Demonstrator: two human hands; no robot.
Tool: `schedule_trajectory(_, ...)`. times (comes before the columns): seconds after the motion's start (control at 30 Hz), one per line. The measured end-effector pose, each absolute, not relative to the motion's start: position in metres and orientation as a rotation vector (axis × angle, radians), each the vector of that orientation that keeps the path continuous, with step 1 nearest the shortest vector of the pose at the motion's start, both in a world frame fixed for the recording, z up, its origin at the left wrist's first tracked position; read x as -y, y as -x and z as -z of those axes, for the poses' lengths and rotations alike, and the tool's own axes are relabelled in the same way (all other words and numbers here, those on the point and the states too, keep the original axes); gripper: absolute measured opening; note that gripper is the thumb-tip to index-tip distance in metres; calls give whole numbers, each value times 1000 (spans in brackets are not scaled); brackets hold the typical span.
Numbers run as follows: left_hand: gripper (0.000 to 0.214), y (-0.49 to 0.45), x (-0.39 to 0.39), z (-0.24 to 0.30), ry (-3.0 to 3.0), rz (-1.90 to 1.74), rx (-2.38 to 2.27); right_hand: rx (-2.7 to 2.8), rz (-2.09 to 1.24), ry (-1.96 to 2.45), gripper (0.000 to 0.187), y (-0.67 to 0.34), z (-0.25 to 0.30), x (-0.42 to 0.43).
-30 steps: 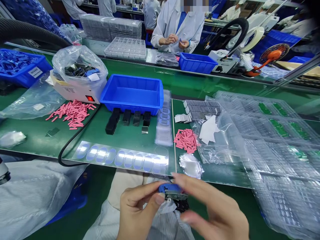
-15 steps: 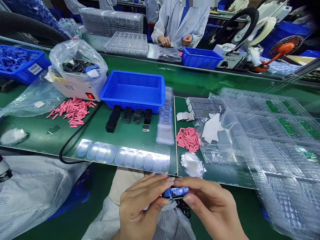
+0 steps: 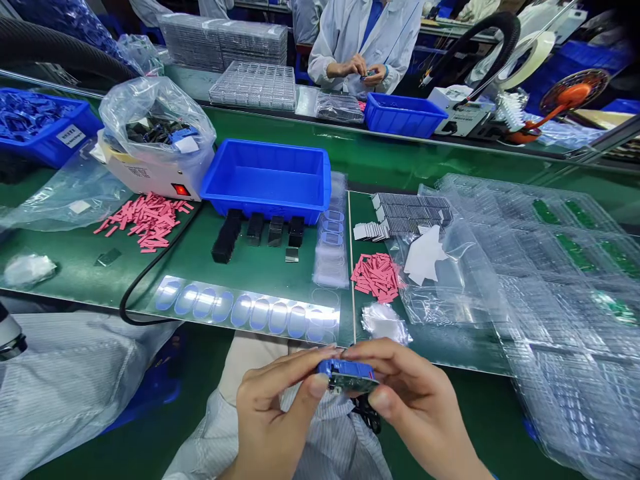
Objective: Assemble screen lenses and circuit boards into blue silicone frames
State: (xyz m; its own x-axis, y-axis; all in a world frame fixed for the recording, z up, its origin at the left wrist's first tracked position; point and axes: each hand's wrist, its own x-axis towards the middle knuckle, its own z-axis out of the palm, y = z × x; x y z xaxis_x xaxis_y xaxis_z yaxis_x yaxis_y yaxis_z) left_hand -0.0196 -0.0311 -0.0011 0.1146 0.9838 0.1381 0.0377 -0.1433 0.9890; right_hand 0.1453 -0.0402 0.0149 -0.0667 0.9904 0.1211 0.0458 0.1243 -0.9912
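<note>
Between both hands, just in front of the bench edge, is a small blue plastic housing (image 3: 345, 368) with a green circuit board (image 3: 353, 383) along its lower side. My left hand (image 3: 280, 407) grips its left end, thumb below and fingers over the top. At the right end, my right hand (image 3: 413, 400) pinches it between thumb and fingers. Part of the housing is covered by my fingertips. A strip of clear film with oval stickers (image 3: 250, 313) lies on the bench beyond my left hand. A pile of small clear pieces (image 3: 385, 323) lies beyond my right hand.
A blue bin (image 3: 267, 180) stands mid-bench, with black stacked parts (image 3: 227, 237) before it. Pink strips lie in a left pile (image 3: 147, 220) and a right pile (image 3: 376, 277). Clear trays (image 3: 565, 320) with green boards cover the right side. Across the bench, a person in a white coat (image 3: 367, 50) handles something small.
The blue housing has tilted in my hands, so its top and the green board's face now show. My fingers have shifted slightly. The person opposite has brought their hands together.
</note>
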Motion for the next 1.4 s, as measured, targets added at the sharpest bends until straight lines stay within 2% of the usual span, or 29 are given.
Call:
schedule_trajectory(0.13,32,17,33,5,-1404,-1264,-1056,1409,-1006,1204,8,-149,-8,45)
schedule_trajectory(0.2,31,15,33,8,-1420,-1279,-1064,1411,-950,1235,8,-149,-5,48)
schedule_trajectory(0.33,25,17,32,10,-1378,-1159,-1063,1169,-1288,1201,9,-148,-1,50)
schedule_trajectory(0.4,35,18,32,10,-1381,-1129,-988,990,-1450,1194,15,-147,-1,51)
schedule_trajectory(0.5,51,18,33,11,-1440,-1173,-981,923,-1476,1215,24,-146,0,51)
schedule_trajectory(0.63,40,17,33,14,-1517,-1231,-1059,1206,-1250,1138,20,-153,3,49)
schedule_trajectory(0.77,36,16,29,13,-1532,-1234,-1053,1523,-916,1153,29,-163,5,44)
schedule_trajectory(0.87,37,15,27,10,-1515,-1259,-1035,1657,-789,1105,31,-169,3,41)
schedule_trajectory(1.27,40,12,26,11,-1606,-1264,-927,1761,-587,1032,33,-173,5,44)
schedule_trajectory(1.4,37,13,25,8,-1634,-1260,-945,1752,-643,1014,32,-172,6,44)
